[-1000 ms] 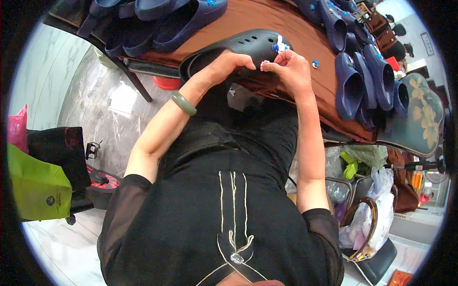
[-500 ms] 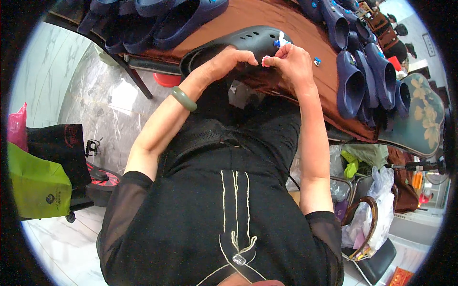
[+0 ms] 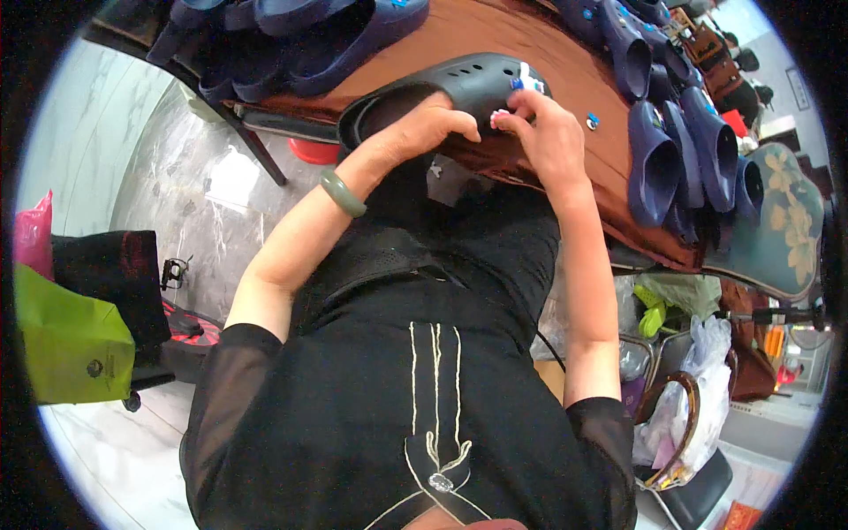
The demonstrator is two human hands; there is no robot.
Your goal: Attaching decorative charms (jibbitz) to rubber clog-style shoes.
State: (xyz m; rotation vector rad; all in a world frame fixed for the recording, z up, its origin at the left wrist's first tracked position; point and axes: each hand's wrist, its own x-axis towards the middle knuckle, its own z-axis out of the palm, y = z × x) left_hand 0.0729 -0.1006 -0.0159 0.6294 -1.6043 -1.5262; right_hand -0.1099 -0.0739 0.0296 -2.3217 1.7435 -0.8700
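A dark clog (image 3: 481,78) lies on its side at the near edge of the cloth-covered table, its opening toward the left. My left hand (image 3: 433,128) grips it, fingers reaching into the opening and thumb outside. My right hand (image 3: 549,132) is bent over the clog's toe end. At its thumb and fingertips is a small pink and white shoe charm (image 3: 500,117), against the clog's upper. A blue and white charm (image 3: 521,84) sits on the clog above the right fingers. Another small blue and white charm (image 3: 592,120) lies on the cloth to the right.
Navy clogs (image 3: 344,53) line the table's far left, and more navy clogs (image 3: 655,159) stand at its right. A brown cloth (image 3: 587,172) covers the table. A flowered chair back (image 3: 782,221) adjoins the right end. A green bag (image 3: 75,336) hangs at the left.
The clog and both hands have shifted slightly right and nearer in the picture. My right index finger has lifted a little away from the thumb at the pink charm.
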